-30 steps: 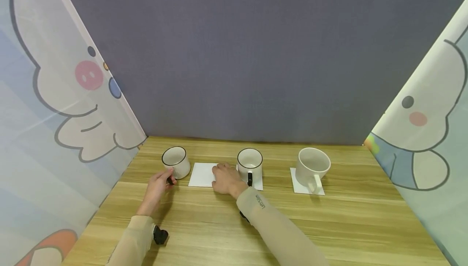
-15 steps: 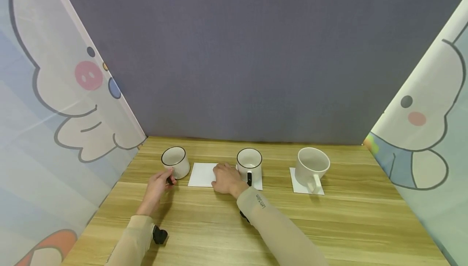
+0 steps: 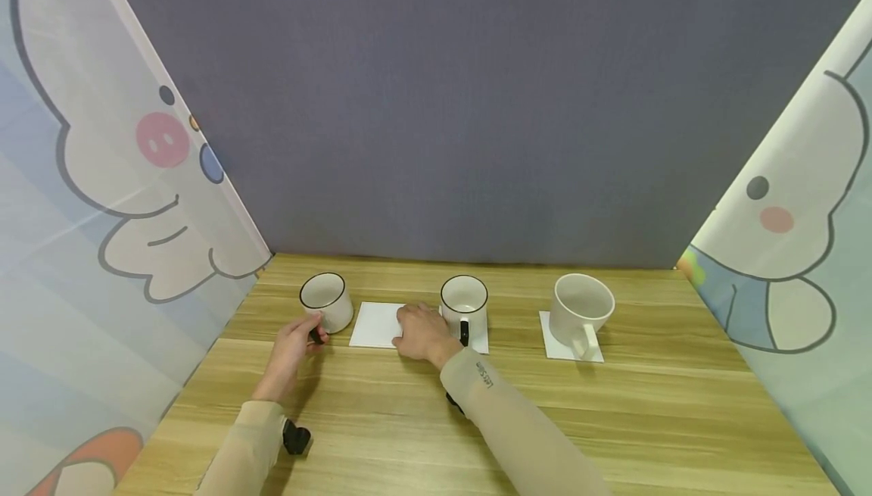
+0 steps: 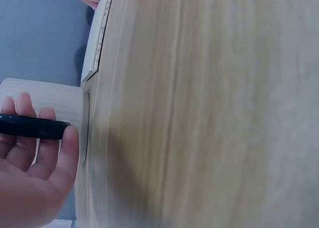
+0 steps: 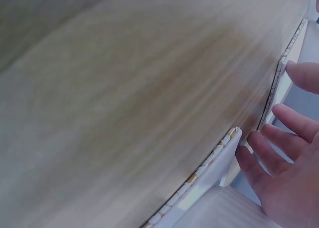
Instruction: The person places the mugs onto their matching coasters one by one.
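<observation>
My left hand (image 3: 289, 346) grips the black handle (image 4: 35, 126) of a white enamel-style mug (image 3: 337, 317) with a dark rim, upright on the table at the left. To its right, a square white coaster (image 3: 375, 325) lies flat. Fingers of my right hand (image 3: 424, 335) touch that coaster's right side; in the right wrist view they are spread and fairly straight, by the coaster edges (image 5: 209, 168). Right beside this hand, a second dark-rimmed mug (image 3: 477, 320) with a black handle stands on another white coaster (image 3: 481, 343). The right fingertips are partly hidden in the head view.
A larger plain white mug (image 3: 571, 325) stands on a white coaster (image 3: 555, 349) at the right, its handle toward me. The wooden table (image 3: 654, 405) ends at a grey partition (image 3: 436, 117) behind the mugs. Cartoon-printed panels (image 3: 75, 269) flank both sides.
</observation>
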{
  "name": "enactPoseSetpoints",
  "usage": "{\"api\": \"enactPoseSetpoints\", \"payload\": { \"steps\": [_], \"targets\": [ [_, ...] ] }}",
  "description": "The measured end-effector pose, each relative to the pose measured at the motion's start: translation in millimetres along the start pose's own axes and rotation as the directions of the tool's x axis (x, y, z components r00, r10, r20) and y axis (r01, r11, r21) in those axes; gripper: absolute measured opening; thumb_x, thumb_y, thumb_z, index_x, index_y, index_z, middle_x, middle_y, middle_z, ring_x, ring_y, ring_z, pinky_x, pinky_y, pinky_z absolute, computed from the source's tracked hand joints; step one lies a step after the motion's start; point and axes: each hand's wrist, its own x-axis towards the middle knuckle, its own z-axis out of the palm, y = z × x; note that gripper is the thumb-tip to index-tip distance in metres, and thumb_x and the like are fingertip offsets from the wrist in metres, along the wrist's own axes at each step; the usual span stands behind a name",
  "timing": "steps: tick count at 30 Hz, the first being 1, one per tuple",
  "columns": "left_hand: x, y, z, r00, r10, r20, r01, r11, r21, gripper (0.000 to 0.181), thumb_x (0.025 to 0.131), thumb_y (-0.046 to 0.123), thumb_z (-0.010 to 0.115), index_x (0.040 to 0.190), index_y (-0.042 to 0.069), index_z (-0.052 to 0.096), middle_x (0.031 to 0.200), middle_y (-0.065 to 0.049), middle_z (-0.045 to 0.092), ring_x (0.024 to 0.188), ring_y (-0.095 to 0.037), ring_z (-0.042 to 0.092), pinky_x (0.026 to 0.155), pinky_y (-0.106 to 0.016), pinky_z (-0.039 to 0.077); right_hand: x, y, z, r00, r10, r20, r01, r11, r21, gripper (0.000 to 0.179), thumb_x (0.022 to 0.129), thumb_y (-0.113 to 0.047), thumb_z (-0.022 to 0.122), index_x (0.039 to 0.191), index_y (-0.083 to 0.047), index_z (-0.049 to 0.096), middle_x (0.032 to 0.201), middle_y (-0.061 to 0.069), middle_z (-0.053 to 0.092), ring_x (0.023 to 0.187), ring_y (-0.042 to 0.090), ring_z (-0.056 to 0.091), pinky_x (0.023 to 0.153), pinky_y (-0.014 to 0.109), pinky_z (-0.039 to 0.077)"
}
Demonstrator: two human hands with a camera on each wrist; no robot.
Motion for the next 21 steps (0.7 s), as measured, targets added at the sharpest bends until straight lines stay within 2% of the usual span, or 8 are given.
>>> {"api": "enactPoseSetpoints", "payload": {
  "steps": [5, 13, 21],
  "targets": [
    [-1.5, 2.0, -0.4, 0.999, 0.014, 0.036, -0.013, 1.0, -0.005, 0.039, 0.111, 0.029, 0.042, 0.098, -0.003, 0.06, 0.086, -0.003, 0.061, 0.087, -0.023, 0.064, 0.085, -0.037, 0.053, 0.1, 0.0, -0.7, 1.0, 0.001, 0.002, -0.001, 1.0, -0.004, 0.021, 0.089, -0.033, 0.071, 0.098, -0.015, 0.064, 0.107, -0.001, 0.066, 0.099, 0.019, 0.056, 0.086, 0.036, 0.051],
    [-2.1, 0.5, 1.9, 0.997, 0.053, 0.052, -0.052, 0.998, -0.022, 0.038, 0.111, 0.026, 0.042, 0.1, -0.006, 0.057, 0.089, -0.003, 0.058, 0.087, -0.02, 0.061, 0.083, -0.035, 0.053, -0.6, 0.1, -3.1, 1.0, 0.002, 0.015, -0.002, 1.0, -0.01, 0.018, 0.088, -0.029, 0.07, 0.097, -0.016, 0.063, 0.101, -0.003, 0.064, 0.095, 0.018, 0.055, 0.082, 0.033, 0.05],
    [-2.2, -1.9, 3.0, 0.998, 0.062, 0.006, -0.062, 0.998, -0.032, 0.036, 0.111, 0.025, 0.042, 0.099, -0.005, 0.057, 0.085, -0.001, 0.058, 0.084, -0.014, 0.059, 0.082, -0.034, 0.051, 0.6, 0.4, -2.4, 1.0, 0.006, 0.02, -0.005, 1.0, -0.005, 0.018, 0.09, -0.03, 0.072, 0.094, -0.017, 0.062, 0.101, -0.003, 0.064, 0.098, 0.019, 0.056, 0.086, 0.034, 0.051]
  ]
}}
